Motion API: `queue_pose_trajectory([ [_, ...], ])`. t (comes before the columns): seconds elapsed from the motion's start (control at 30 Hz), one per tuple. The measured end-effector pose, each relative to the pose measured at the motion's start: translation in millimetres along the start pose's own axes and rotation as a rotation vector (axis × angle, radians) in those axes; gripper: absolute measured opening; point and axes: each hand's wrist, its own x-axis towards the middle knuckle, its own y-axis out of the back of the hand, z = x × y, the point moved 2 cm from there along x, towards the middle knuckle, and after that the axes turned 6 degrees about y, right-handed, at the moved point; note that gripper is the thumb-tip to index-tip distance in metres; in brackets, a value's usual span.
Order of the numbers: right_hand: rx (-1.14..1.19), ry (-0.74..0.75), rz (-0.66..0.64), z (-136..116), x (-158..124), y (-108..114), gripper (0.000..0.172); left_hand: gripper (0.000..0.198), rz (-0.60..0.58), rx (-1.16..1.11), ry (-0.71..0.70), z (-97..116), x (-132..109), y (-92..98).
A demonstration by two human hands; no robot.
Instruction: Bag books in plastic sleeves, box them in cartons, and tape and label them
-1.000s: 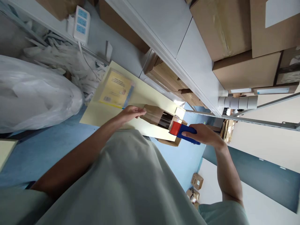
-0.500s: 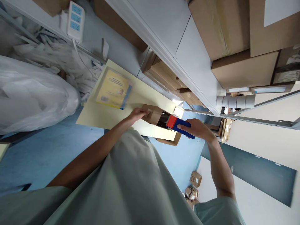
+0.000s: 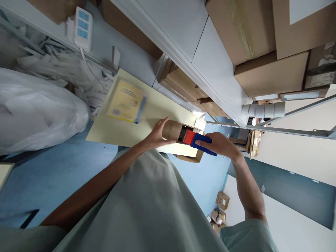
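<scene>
My left hand has its thumb and fingers spread wide at the near-left end of a small brown cardboard box. The thumb lies along the box's lower edge and a fingertip reaches its upper edge; whether they press on it I cannot tell. Shiny tape seems to run over the box's end. My right hand is closed around a blue and red tape dispenser. The dispenser's red head is over the right part of the box, where a dark area shows. Both lie above a pale yellow board.
A yellow printed packet lies on the board's left part. Grey shelving with cardboard boxes runs along the far side. A white power strip and a big white plastic bag are at left. Tape rolls stand at right.
My left hand has gone from a pinch at the box's end to spread fingers around that end. The dispenser has moved slightly left, still in my right hand.
</scene>
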Motion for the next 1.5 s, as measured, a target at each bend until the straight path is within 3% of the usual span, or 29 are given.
queue_pose_trajectory([
  [0.1,-0.068,0.006,0.021,-5.1,-0.8,-0.4,0.065,0.131,-0.075,0.189,-0.213,27.5,-3.0,-6.4],
  [0.2,-0.159,0.001,0.041,-13.2,-2.6,0.4,0.063,0.110,-0.089,0.308,-0.314,41.8,2.8,-10.0],
  [0.53,-0.348,0.015,0.036,-43.3,-2.3,-2.1,0.059,0.035,-0.069,0.451,-0.306,34.3,17.2,-18.1],
  [0.67,-0.348,0.030,0.047,-40.5,-2.7,-5.2,0.062,0.023,-0.072,0.498,-0.285,29.3,20.2,-22.0],
  [0.8,-0.327,0.005,0.030,-21.9,-4.9,-6.3,0.063,0.024,-0.071,0.519,-0.259,27.6,17.8,-21.1],
  [0.93,-0.253,-0.026,0.002,15.0,1.1,-13.3,0.066,0.029,-0.075,0.541,-0.259,26.5,14.2,-19.8],
  [1.2,-0.096,0.040,-0.069,89.3,58.2,-41.9,0.074,0.045,-0.077,0.669,-0.277,26.6,10.8,-16.3],
  [1.5,-0.128,0.215,-0.022,111.6,107.1,-59.3,0.072,0.048,-0.014,0.850,-0.198,29.7,-2.6,-21.9],
])
